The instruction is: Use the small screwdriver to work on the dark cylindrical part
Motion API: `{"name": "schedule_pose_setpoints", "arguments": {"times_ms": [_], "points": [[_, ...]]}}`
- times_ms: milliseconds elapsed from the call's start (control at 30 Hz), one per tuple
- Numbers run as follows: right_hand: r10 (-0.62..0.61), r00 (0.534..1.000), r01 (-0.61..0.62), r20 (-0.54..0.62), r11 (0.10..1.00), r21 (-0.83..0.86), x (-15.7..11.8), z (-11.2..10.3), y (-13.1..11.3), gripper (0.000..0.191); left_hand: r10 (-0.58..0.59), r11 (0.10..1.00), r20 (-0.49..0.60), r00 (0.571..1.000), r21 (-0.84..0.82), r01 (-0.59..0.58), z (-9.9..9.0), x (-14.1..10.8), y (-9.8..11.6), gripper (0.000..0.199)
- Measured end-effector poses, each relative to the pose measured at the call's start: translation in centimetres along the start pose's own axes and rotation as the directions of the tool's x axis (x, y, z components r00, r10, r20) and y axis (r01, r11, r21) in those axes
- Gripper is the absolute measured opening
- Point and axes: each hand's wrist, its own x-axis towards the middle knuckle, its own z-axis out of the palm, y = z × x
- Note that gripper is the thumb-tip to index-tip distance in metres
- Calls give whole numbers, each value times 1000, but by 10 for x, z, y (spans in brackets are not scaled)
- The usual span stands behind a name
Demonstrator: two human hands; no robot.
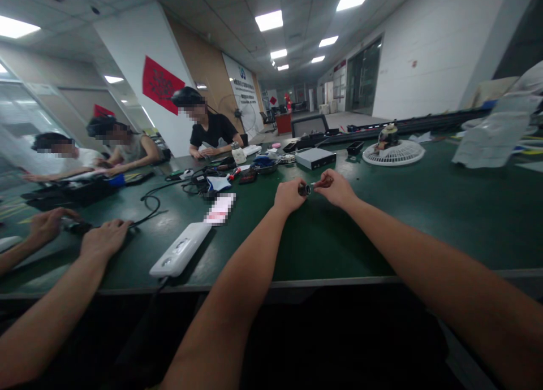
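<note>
Above the green table (322, 248), my left hand (289, 196) is wrapped round a small dark cylindrical part (304, 190), whose round open end faces right. Just right of it, my right hand (337, 190) pinches a small reddish piece (324, 182) with a pale tip pointing at the dark part. The two pieces are very close; whether they touch I cannot tell. A grey metal box (315, 158) lies beyond my hands.
A white power strip (182, 250) and a phone (219, 209) lie left of my left arm. A neighbour's hands (104, 237) work at the far left. Cables and parts (212, 181) clutter the table's back left; a white fan grille (393, 152) lies back right. People sit across the table.
</note>
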Motion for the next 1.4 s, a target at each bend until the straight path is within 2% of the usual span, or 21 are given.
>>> {"name": "schedule_pose_setpoints", "arguments": {"times_ms": [167, 333, 433, 633, 733, 800, 967, 1033, 1133, 1400], "points": [[-30, 1000, 30, -2, 999, 10, 1, 1, 0, 41, 77, 997, 17, 997, -33, -76, 0, 1, 0, 29], [-69, 997, 68, -20, 997, -37, -2, 0, -3, 37, 139, 989, 33, 990, -47, -137, 0, 1, 0, 31], [-47, 999, 47, 2, 997, -60, -2, 1, -2, 37, 177, 984, 23, 984, -29, -176, 0, 1, 2, 30], [-43, 999, 44, 10, 972, -230, -4, 0, -2, 34, 221, 975, 7, 975, 6, -221, 0, 1, 5, 29], [-59, 998, 56, 1, 953, -298, -5, 0, -6, 21, 188, 982, -12, 982, -1, -188, -1, 1, 6, 29], [-51, 999, 47, -10, 967, -249, -6, 0, -10, 16, 154, 988, -30, 988, 9, -154, -2, 1, 6, 27], [-64, 997, 67, -52, 996, 54, -8, -2, -21, 58, 42, 997, -46, 998, 62, -39, -3, 1, 2, 27], [-76, 994, 86, -81, 988, 127, -10, -3, -25, 68, -14, 998, -61, 998, 64, 18, -3, 0, -1, 26], [-73, 995, 84, -72, 985, 151, -13, -3, -29, 74, -49, 997, -84, 995, 60, 54, -3, 0, -4, 24], [-75, 996, 80, -52, 992, 98, -12, -2, -26, 71, -20, 998, -69, 997, 56, 24, -4, 0, 0, 23]]}}
